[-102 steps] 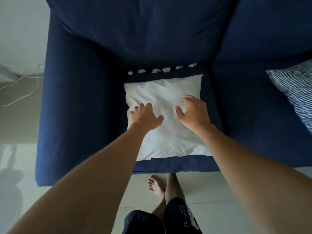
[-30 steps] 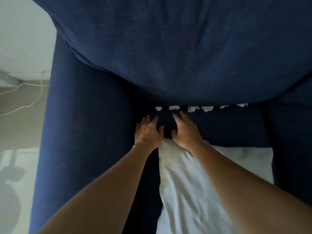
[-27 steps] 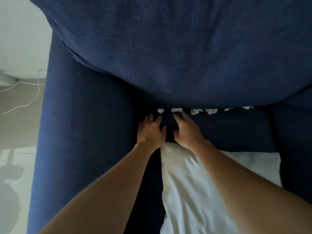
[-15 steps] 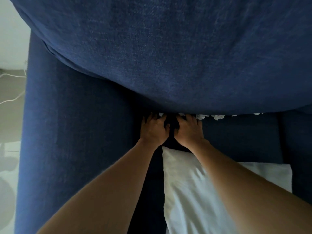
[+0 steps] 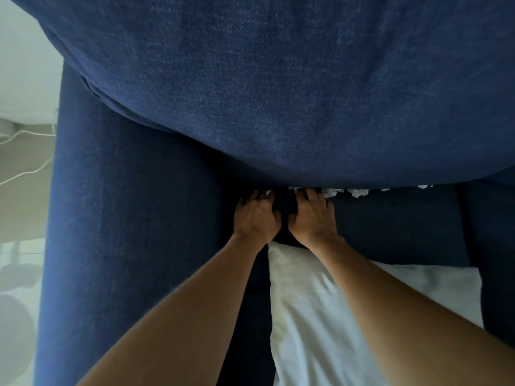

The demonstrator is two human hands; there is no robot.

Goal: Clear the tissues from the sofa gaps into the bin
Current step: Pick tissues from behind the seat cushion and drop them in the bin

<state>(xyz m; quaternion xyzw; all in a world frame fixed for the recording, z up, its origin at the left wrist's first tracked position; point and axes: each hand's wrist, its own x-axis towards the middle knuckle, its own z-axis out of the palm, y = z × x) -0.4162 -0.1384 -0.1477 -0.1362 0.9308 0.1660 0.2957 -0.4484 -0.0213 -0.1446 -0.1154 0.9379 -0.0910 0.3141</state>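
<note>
Several crumpled white tissues [image 5: 359,192] are wedged in the gap between the dark blue sofa seat [image 5: 390,224] and the back cushion [image 5: 278,93]. More bits of tissue [image 5: 423,186] show further right. My left hand [image 5: 256,218] is at the left end of the gap, its fingers curled round a small white tissue [image 5: 269,193]. Beside it, my right hand [image 5: 312,218] has its fingers bent over another tissue [image 5: 294,189]. The overhanging cushion partly hides the fingertips. No bin is in view.
A white pillow [image 5: 348,316] lies on the seat under my right forearm. The sofa's left armrest [image 5: 125,218] runs down the left side. Beyond it are pale floor and a white cable [image 5: 25,174].
Both hands left the pillow and reached forward to the gap. In the last half second the fingers closed onto the leftmost tissues. The view has moved closer to the back cushion.
</note>
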